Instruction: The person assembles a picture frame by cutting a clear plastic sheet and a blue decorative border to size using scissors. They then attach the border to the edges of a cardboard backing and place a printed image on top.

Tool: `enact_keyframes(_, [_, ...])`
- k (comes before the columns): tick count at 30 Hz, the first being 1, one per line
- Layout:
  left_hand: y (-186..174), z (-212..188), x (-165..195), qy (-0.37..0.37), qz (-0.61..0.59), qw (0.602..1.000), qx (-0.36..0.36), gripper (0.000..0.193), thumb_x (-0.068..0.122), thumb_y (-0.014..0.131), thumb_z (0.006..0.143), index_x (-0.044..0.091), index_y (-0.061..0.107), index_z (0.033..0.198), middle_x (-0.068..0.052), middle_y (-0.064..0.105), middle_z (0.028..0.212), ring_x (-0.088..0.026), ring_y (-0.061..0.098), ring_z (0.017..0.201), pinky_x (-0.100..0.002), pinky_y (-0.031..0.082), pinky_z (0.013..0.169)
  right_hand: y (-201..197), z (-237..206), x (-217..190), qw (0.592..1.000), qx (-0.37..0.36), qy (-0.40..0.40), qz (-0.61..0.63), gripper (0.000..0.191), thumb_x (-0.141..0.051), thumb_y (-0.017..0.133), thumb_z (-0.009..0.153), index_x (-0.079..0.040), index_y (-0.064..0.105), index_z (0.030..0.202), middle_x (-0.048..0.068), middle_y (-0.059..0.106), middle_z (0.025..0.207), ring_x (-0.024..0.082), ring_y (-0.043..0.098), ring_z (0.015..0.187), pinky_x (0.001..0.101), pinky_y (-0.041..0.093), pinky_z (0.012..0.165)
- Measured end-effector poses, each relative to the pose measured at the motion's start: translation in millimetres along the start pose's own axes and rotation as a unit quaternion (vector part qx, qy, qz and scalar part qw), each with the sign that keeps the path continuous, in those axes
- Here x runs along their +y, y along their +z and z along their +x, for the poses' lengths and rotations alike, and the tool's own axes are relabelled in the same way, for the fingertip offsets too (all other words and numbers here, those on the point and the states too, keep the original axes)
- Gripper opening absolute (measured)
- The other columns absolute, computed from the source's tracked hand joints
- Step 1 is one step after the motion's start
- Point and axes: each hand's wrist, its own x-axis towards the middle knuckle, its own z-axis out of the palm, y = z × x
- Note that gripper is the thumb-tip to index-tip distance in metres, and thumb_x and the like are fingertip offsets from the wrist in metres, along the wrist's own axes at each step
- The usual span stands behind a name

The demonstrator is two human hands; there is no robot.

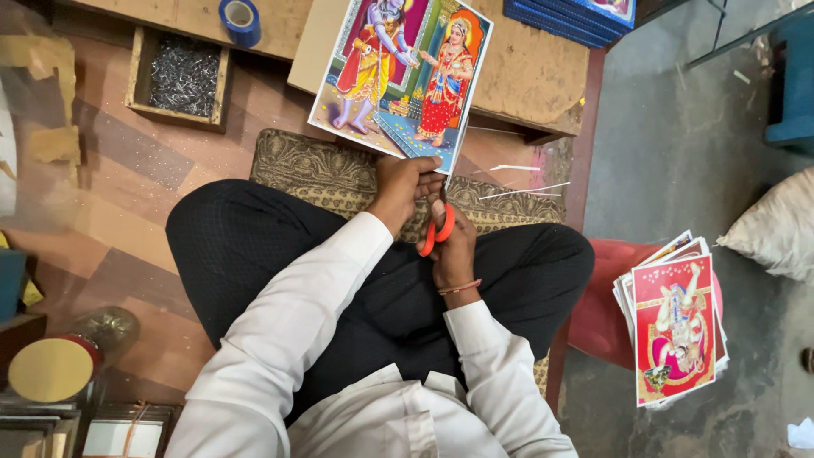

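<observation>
Head view: left hand (pixel 405 180) pinches the lower edge of a colourful printed picture (pixel 403 72) held over the lap. Right hand (pixel 451 246) is closed through orange-handled scissors (pixel 438 229); their blades are hidden behind the fingers and the print's edge.
</observation>
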Motion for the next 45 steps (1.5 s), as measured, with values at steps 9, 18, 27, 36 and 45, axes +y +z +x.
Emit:
enact_keyframes(9, [1.6, -2.4, 3.2, -0.016, -0.001, 1.000, -0.004, 0.014, -0.001, 0.074, 0.082, -0.004, 0.070, 0.095, -0.012, 0.075, 0.083, -0.020, 0.073, 0.066, -0.031, 0.060, 0.059, 0.1, 0.9, 4.8, 1.000, 0.026, -0.005, -0.009, 0.030, -0.033, 0.070, 0.098, -0.005, 0.064, 0.090, 0.002, 0.060, 0.067, 0.011, 0.055, 0.045, 0.0219, 0.039, 0.039])
enact_keyframes(18, [3.1, -3.0, 4.8, -0.008, 0.000, 1.000, 0.001, 0.012, -0.003, 0.077, 0.079, -0.003, 0.072, 0.090, -0.010, 0.071, 0.076, -0.017, 0.065, 0.059, -0.029, 0.048, 0.050, 2.4, 2.2, 5.5, 1.000, 0.015, -0.011, -0.013, 0.026, -0.032, 0.070, 0.096, -0.006, 0.067, 0.097, 0.001, 0.058, 0.067, 0.010, 0.054, 0.045, 0.0204, 0.036, 0.038])
enact_keyframes(27, [-0.1, -15.0, 10.7, 0.026, 0.016, 0.999, 0.012, 0.015, -0.004, 0.080, 0.074, -0.002, 0.070, 0.085, -0.007, 0.070, 0.072, -0.013, 0.061, 0.053, -0.026, 0.043, 0.046, 6.9, 27.5, -14.0, 0.999, 0.022, -0.007, -0.025, 0.034, -0.038, 0.064, 0.098, -0.005, 0.070, 0.100, 0.003, 0.059, 0.068, 0.011, 0.056, 0.046, 0.0219, 0.036, 0.039])
enact_keyframes(36, [-1.3, -15.1, 8.9, 0.015, 0.019, 1.000, 0.010, 0.010, -0.003, 0.078, 0.076, -0.002, 0.072, 0.084, -0.007, 0.071, 0.073, -0.012, 0.063, 0.056, -0.024, 0.042, 0.046, 0.1, 34.2, 0.0, 0.998, 0.040, -0.027, -0.027, 0.033, -0.033, 0.071, 0.097, -0.004, 0.064, 0.084, 0.004, 0.060, 0.066, 0.012, 0.054, 0.045, 0.0238, 0.036, 0.039])
enact_keyframes(45, [0.5, -24.4, 12.4, -0.002, -0.025, 1.000, -0.008, 0.018, -0.008, 0.072, 0.072, -0.006, 0.069, 0.090, -0.014, 0.074, 0.077, -0.023, 0.071, 0.057, -0.033, 0.056, 0.046, -3.9, 43.9, -7.5, 0.998, 0.061, -0.010, 0.022, 0.031, -0.039, 0.067, 0.096, -0.009, 0.062, 0.089, 0.004, 0.062, 0.066, 0.013, 0.058, 0.046, 0.0226, 0.035, 0.036])
